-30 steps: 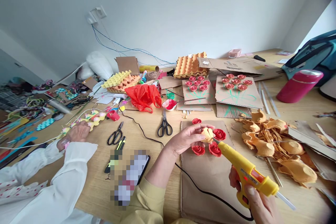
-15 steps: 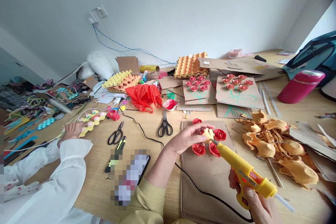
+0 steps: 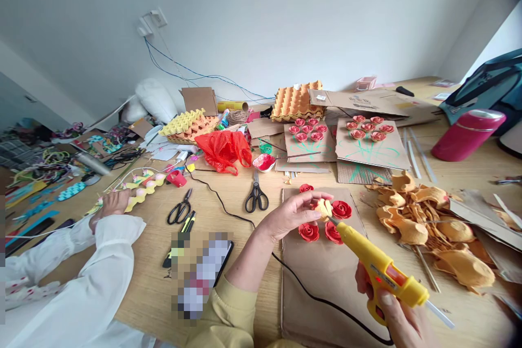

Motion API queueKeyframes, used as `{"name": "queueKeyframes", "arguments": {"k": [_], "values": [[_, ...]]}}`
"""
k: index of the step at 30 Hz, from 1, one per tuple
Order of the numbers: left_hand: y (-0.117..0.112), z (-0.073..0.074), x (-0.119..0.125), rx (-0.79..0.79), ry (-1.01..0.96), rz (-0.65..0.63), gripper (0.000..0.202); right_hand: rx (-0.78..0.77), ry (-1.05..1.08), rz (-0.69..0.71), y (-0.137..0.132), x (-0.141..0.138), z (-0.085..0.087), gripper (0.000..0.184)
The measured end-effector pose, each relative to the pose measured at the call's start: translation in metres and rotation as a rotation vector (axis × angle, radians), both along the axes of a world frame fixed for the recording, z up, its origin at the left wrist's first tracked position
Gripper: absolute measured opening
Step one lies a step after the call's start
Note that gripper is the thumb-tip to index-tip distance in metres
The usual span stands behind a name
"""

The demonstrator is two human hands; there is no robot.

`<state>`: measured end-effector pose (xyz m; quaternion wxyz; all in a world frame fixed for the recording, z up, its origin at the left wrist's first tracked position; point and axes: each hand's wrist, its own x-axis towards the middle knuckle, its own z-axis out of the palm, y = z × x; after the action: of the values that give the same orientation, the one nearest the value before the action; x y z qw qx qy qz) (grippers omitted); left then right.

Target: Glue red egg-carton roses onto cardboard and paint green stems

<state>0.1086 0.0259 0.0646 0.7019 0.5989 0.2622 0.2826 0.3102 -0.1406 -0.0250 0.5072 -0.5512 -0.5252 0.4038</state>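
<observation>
My left hand (image 3: 291, 213) pinches a small tan egg-carton flower piece (image 3: 324, 208) above a brown cardboard sheet (image 3: 326, 277). My right hand (image 3: 397, 315) grips a yellow hot glue gun (image 3: 377, 266), its nozzle touching the underside of that piece. Red paper roses (image 3: 322, 225) sit on the cardboard around the held piece. The gun's black cord (image 3: 310, 296) runs across the sheet.
Another person's white-sleeved arm (image 3: 93, 272) lies at the left, a hand on a yellow strip. Two pairs of scissors (image 3: 256, 196), a phone, a red bag (image 3: 223, 151), egg trays (image 3: 294, 100), rose-covered cardboards (image 3: 367, 141), tan carton scraps (image 3: 428, 223) and a pink bottle (image 3: 467, 133) crowd the wooden table.
The glue gun has shifted slightly left and down toward the held piece. The other person's hand has drawn back a little along the yellow strip.
</observation>
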Motion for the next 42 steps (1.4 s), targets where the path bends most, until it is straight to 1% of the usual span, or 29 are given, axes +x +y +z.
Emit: {"name": "queueKeyframes", "arguments": {"k": [4, 8, 11, 16, 25, 29, 34, 37, 40, 42], "values": [[-0.001, 0.002, 0.000, 0.020, 0.019, 0.027, 0.049, 0.015, -0.010, 0.027, 0.001, 0.002, -0.001, 0.048], [-0.001, 0.002, 0.000, 0.031, 0.024, 0.021, 0.047, 0.012, -0.001, 0.032, 0.001, 0.003, -0.002, 0.049], [-0.001, 0.002, 0.000, 0.031, 0.027, 0.018, 0.049, 0.005, -0.002, 0.017, 0.001, 0.001, 0.001, 0.047], [0.000, 0.002, -0.001, 0.038, 0.037, 0.007, 0.049, 0.000, 0.007, -0.006, 0.003, -0.001, 0.006, 0.052], [0.002, 0.002, -0.004, 0.031, 0.046, -0.012, 0.045, 0.011, 0.003, -0.019, 0.004, -0.003, 0.011, 0.053], [0.002, 0.001, -0.005, 0.016, 0.036, -0.001, 0.046, 0.003, -0.015, -0.030, 0.004, -0.003, 0.014, 0.052], [0.002, 0.001, -0.005, -0.004, 0.013, -0.001, 0.044, 0.014, -0.026, -0.042, 0.003, -0.004, 0.010, 0.048], [0.001, 0.003, -0.004, -0.060, -0.030, 0.010, 0.045, 0.010, -0.033, -0.048, 0.002, -0.004, 0.005, 0.047], [0.000, 0.002, -0.004, -0.129, -0.070, 0.052, 0.050, -0.007, -0.043, -0.008, 0.001, -0.001, 0.002, 0.048], [0.001, 0.000, -0.005, -0.130, -0.082, 0.093, 0.054, -0.031, -0.030, 0.021, 0.000, 0.001, 0.000, 0.049]]}}
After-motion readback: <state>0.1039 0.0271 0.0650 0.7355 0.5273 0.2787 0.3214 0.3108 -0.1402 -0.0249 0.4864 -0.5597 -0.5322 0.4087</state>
